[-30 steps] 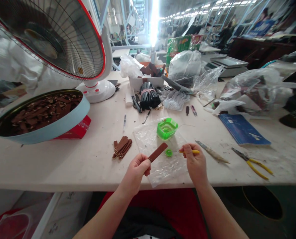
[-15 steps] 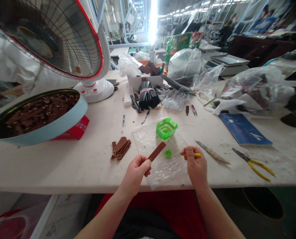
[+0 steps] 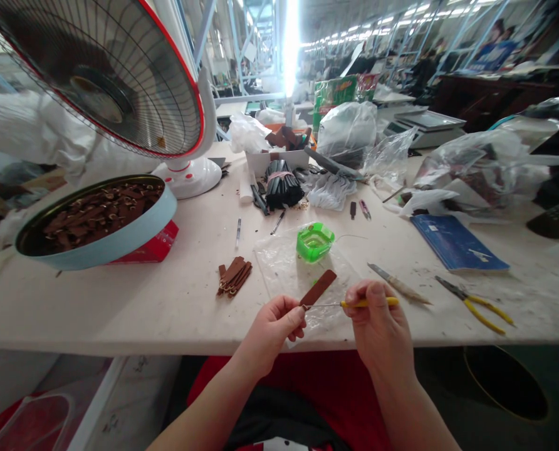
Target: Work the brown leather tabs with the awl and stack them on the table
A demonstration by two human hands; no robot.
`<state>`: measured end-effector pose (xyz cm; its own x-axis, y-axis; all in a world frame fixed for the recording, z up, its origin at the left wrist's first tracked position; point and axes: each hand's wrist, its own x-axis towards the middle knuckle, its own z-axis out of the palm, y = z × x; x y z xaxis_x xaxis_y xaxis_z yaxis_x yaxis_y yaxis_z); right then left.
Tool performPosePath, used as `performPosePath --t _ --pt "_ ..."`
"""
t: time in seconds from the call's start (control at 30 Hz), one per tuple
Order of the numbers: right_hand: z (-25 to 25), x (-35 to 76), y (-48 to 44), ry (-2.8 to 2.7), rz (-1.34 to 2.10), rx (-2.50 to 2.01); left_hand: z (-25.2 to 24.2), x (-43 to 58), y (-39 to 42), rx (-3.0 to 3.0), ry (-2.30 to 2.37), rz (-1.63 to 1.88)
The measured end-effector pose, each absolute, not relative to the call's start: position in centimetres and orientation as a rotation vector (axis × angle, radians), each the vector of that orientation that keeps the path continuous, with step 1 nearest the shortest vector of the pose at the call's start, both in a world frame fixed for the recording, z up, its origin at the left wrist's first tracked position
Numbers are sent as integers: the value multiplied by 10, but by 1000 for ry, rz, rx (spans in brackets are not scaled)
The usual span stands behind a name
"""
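Observation:
Between thumb and fingers, my left hand [image 3: 279, 329] pinches the ring end of a brown leather strap [image 3: 320, 288], whose free end points up and right. My right hand [image 3: 380, 322] grips the yellow handle of a thin-shafted tool [image 3: 368, 302], perhaps an awl or small screwdriver. Its metal tip meets the strap's end at my left fingertips; whether it goes into the strap I cannot tell. Behind the strap stands a green plastic container [image 3: 315, 242] on a clear plastic sheet [image 3: 279, 263]. A small pile of similar straps [image 3: 235, 275] lies to the left.
A round tin [image 3: 101, 247] full of brown pieces sits at left on a red base, beneath a fan [image 3: 120, 81]. To the right lie a knife [image 3: 399, 283], pliers [image 3: 477, 304] and a blue notebook [image 3: 458, 243]. Black strips [image 3: 283, 185] and plastic bags [image 3: 348, 131] crowd the back.
The tool's tip has moved from near the small green cap to the strap's ring end. Both hands now sit slightly further right in view, and the strap hides most of the cap.

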<state>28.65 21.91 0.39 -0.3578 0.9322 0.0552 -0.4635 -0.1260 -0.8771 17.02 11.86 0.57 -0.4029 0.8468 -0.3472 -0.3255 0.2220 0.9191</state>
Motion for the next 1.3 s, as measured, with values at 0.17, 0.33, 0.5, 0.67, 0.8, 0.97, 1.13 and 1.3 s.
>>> performPosePath --t 0.17,0.33,0.5,0.67,0.8,0.97,1.13,1.3 --pt "6 291 219 -967 1667 -649 7 174 117 511 1484 1469" --pt "-2 306 217 -1130 1519 -747 12 176 115 515 1559 1522" --pt "-13 300 203 -1672 1682 -796 14 180 114 572 1564 1489" --pt "-16 287 206 -1817 1751 -803 14 179 112 617 1549 1374" --pt "-16 284 207 -1768 1880 -788 12 177 112 632 1583 1400" --pt "-9 277 201 -1827 1924 -848 6 175 112 625 1611 1433" --pt "-11 271 196 -1821 1988 -872 3 166 106 705 1664 1340" --pt "-19 268 190 -1793 2010 -900 -3 165 100 747 1700 1358"
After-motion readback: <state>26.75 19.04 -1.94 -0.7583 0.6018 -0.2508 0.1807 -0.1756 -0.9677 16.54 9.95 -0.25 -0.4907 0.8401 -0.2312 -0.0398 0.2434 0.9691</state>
